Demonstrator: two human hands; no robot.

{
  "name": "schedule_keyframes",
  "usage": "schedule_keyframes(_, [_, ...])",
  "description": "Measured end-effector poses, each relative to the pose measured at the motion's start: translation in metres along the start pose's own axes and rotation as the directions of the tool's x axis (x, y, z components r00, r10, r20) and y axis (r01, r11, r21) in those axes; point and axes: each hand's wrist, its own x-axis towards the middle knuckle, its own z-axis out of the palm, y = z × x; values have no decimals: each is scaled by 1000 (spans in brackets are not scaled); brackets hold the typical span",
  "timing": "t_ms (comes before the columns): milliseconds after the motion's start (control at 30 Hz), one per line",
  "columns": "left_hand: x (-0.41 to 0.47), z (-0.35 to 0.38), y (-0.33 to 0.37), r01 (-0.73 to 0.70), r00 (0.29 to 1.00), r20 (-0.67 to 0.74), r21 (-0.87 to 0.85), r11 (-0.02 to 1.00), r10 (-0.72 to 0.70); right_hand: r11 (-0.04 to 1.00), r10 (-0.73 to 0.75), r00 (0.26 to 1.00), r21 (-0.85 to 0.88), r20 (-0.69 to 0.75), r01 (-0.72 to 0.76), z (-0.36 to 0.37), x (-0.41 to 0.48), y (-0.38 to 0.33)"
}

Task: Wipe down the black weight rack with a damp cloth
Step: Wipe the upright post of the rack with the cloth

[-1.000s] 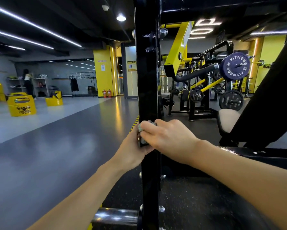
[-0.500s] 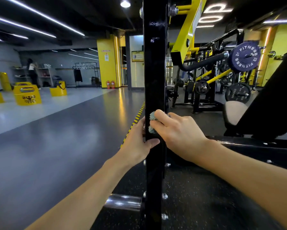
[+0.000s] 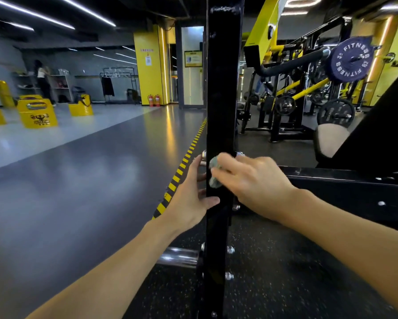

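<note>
**Right hand (image 3: 251,183) clamps a cloth to the rack's post**

Right-hand fingers curl over a small wadded grey-green cloth (image 3: 214,168), pinching it against the front face of the black weight rack (image 3: 221,88), about halfway up its glossy upright. The left hand (image 3: 188,199) grasps the same post from its left edge, thumb laid across the front just below the cloth. Bolt heads dot the post's sides. A chrome peg (image 3: 177,257) juts left, lower down.

Open shelves (image 3: 62,87) on the far wall hold small items too blurred to name. A dark weight plate (image 3: 350,59) on the right reads "FITNESS" twice around its rim. The yellow box (image 3: 37,113) on the floor bears a dark logo with unreadable lettering. The notice on the yellow pillar (image 3: 148,59) is also illegible.
</note>
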Motion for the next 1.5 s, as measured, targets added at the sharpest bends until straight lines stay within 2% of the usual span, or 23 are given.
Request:
schedule_keyframes(67, [-2, 0, -1, -7, 1000, -30, 39, 999, 8, 986, 157, 986, 65, -48, -154, 1, 0, -7])
schedule_keyframes(100, [-3, 1, -1, -23, 999, -37, 66, 998, 26, 986, 157, 987, 71, -42, -154, 5, -3, -15])
schedule_keyframes(200, [-4, 4, -3, -2, 998, -65, 154, 988, 12, 998, 8, 999, 61, 45, -11, 17, -13, -34])
schedule_keyframes(267, [-6, 10, -8, 89, 992, -93, 96, 991, -80, 988, 55, 996, 139, 69, -64, 16, -13, -34])
schedule_keyframes(333, [-16, 18, -9, 136, 973, -184, -16, 991, -137, 942, 204, 977, 258, 64, -214, 12, -12, -40])
schedule_keyframes(400, [-37, 23, 3, 159, 927, -304, -211, 965, -219, 776, 428, 901, 485, 66, -404, 8, -13, -49])
schedule_keyframes(433, [-46, 25, 10, 175, 920, -260, -401, 899, -295, 620, 544, 833, 618, 103, -482, 7, -15, -54])
schedule_keyframes(500, [-61, 29, 29, 270, 925, 19, -734, 623, -379, 274, 688, 690, 800, 224, -533, 1, -16, -64])
schedule_keyframes(533, [-64, 30, 34, 300, 926, 104, -789, 536, -364, 144, 703, 651, 839, 286, -525, -2, -16, -70])
schedule_keyframes(567, [-65, 33, 38, 310, 927, 129, -792, 526, -352, 72, 688, 646, 854, 332, -516, -4, -16, -76])
schedule_keyframes(600, [-64, 35, 40, 305, 928, 119, -787, 536, -354, 74, 648, 673, 850, 356, -521, -6, -17, -80])
schedule_keyframes(633, [-62, 36, 41, 276, 932, 72, -776, 567, -355, 139, 595, 711, 823, 375, -551, -7, -18, -82])
schedule_keyframes(733, [-55, 34, 35, 120, 931, -169, -698, 706, -325, 432, 464, 799, 690, 382, -581, -16, -26, -66])
schedule_keyframes(800, [-46, 29, 26, -42, 902, -406, -423, 905, -148, 531, 521, 813, 648, 258, -546, -24, -27, -45])
schedule_keyframes(867, [-38, 26, 26, -140, 843, -529, -42, 989, 97, 598, 605, 771, 525, 199, -605, -23, -23, -21])
schedule_keyframes(900, [-34, 26, 27, -172, 813, -539, 142, 975, 222, 647, 605, 765, 423, 222, -635, -19, -21, -12])
schedule_keyframes(967, [-27, 29, 21, -227, 773, -465, 434, 872, 432, 734, 539, 772, 262, 337, -627, -10, -18, -3])
schedule_keyframes(1033, [-30, 40, 3, -230, 799, -338, 593, 772, 498, 803, 473, 781, 164, 407, -572, 0, -22, -3])
schedule_keyframes(1133, [-41, 50, -16, -257, 850, -222, 617, 744, 478, 879, 428, 820, 34, 380, -475, 6, -32, -6])
schedule_keyframes(1267, [-27, 38, -11, -267, 763, -367, 571, 776, 533, 904, 405, 853, -1, 328, -428, 10, -36, -3])
schedule_keyframes(1300, [-27, 38, -12, -250, 765, -378, 572, 781, 521, 905, 403, 855, -3, 326, -425, 11, -36, -3])
schedule_keyframes(1400, [-41, 41, -22, -239, 836, -257, 624, 744, 485, 903, 406, 856, 4, 320, -430, 12, -36, -5])
schedule_keyframes(1500, [-38, 29, -23, -295, 840, -169, 655, 695, 516, 901, 405, 853, 15, 328, -434, 10, -35, -5])
